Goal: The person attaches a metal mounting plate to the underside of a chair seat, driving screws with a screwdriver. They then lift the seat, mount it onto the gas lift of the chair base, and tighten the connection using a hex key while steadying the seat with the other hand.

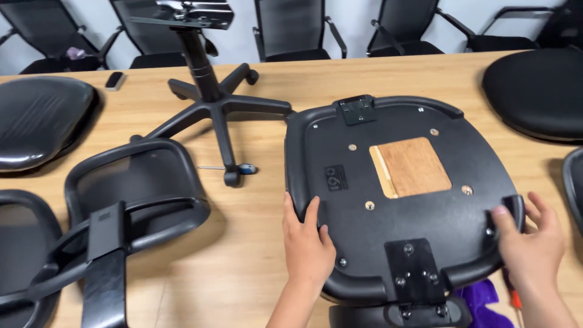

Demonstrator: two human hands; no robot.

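I am looking down at an upturned chair seat point(401, 200) lying underside-up on the wooden table point(255, 267), its black plastic shell facing me with a bare wood patch point(412, 167) in the middle and a metal bracket point(410, 270) at the near edge. My left hand point(306, 243) is resting flat on the seat's left rim, fingers spread and open, pressing rather than gripping. My right hand point(531, 246) is curling loosely over the right rim, fingers draped on the edge, not closed around anything. I am judging the seat could slide or pivot on the smooth tabletop, since neither hand is clamping it; a push from one side alone would be swinging it toward the chair base point(212, 106) standing just beyond its far left corner. A small screwdriver point(234, 168) is lying beside that base and could get knocked and roll. Near my right wrist a purple cloth point(480, 300) and an orange-handled tool point(513, 297) are sitting partly under the seat's edge, so dragging the seat toward me might be catching them. The armrest frame point(130, 200) on the left is lying well apart.
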